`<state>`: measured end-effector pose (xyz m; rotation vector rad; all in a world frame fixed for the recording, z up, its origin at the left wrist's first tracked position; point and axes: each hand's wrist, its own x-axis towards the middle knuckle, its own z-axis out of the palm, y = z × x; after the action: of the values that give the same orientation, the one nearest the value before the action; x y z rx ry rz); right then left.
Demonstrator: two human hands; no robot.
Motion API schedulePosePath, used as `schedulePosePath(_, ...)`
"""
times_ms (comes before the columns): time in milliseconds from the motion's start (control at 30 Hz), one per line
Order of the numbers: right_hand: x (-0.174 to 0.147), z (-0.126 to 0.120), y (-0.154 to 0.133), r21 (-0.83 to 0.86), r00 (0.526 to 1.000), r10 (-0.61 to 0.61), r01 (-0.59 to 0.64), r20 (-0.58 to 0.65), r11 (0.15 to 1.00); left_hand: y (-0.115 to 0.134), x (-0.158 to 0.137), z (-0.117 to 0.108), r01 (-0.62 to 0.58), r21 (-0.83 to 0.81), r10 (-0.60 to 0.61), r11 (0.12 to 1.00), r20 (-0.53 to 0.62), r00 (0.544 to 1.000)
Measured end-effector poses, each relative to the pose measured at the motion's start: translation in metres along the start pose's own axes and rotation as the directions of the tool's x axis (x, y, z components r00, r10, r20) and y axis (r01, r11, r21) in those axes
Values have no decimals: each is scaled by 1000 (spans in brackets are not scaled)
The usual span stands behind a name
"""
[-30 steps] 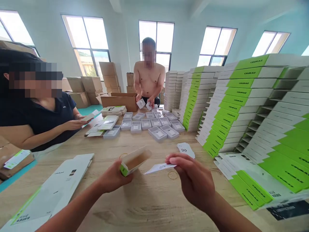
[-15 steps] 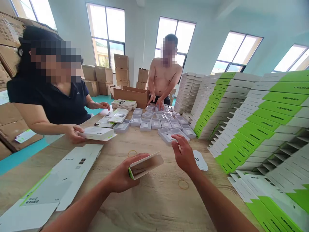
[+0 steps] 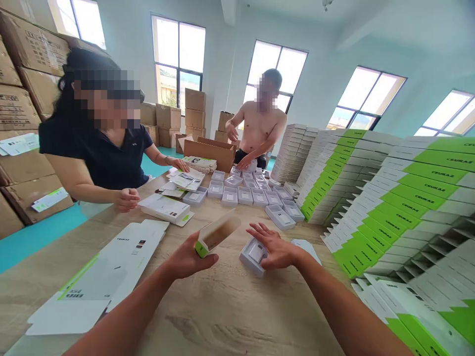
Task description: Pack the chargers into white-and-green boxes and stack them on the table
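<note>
My left hand (image 3: 191, 259) is closed round a small white and green carton (image 3: 218, 235), held tilted above the table with its open end showing. My right hand (image 3: 276, 247) spans a clear plastic tray (image 3: 249, 257), fingers over its far side and thumb at the near side. A white piece (image 3: 257, 252) sits in that tray, partly covered by the hand. Beneath the right wrist lies a white printed sheet (image 3: 308, 247), mostly hidden. Beyond my hands, several similar trays (image 3: 245, 195) stand grouped, one tray (image 3: 280, 217) nearest me.
A flattened carton (image 3: 107, 272) lies at left. Tall stacks of white-green boxes (image 3: 404, 198) line the right side. One co-worker (image 3: 100, 163) sits at left near a white box (image 3: 166, 207); another co-worker (image 3: 260, 128) stands at the far end beside an open cardboard box (image 3: 210, 154).
My right hand has come nearer with a plastic tray from the group. The left co-worker has let go of the white box and touches the paper pile. The far co-worker has raised one hand.
</note>
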<state>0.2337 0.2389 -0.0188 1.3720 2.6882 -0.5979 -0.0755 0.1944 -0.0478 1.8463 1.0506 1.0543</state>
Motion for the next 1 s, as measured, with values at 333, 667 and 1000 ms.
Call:
schedulePosePath(333,-31,26,-4,76,999,-23,21,38,997,4,-1,-4,-331,252,287,909,198,937)
schedulePosePath(667,-144,-11,-89,203,909,-23,117,-416,972,16,-4,10,-448,380,369,809,265,891)
schedulePosePath(1000,-139,31,-144,177,640,210,-115,-739,977,41,-16,39,-501,442,415,744,281,865)
